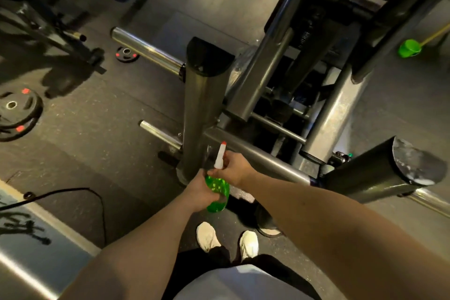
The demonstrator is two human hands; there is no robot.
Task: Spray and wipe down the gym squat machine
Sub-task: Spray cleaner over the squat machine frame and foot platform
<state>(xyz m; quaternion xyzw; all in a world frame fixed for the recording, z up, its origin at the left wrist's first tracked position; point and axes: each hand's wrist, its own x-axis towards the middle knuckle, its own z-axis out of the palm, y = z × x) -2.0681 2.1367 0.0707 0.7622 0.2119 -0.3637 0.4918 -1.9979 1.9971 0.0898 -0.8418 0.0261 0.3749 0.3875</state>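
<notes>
While the spray bottle (217,190), green and see-through, hangs low just before the squat machine (265,153), the left hand (197,190) wraps its body and the right hand (233,168) curls round the white nozzle (220,156). Spraying seems barely begun, and wiping is all still to do. A whitish film on the right post cap (414,165) could be foam or dust. No cloth shows, and the trigger finger is hidden.

No text, label or number can be read; black markings (20,223) on the pale panel (60,234) at lower left are too blurred to be made out.
</notes>
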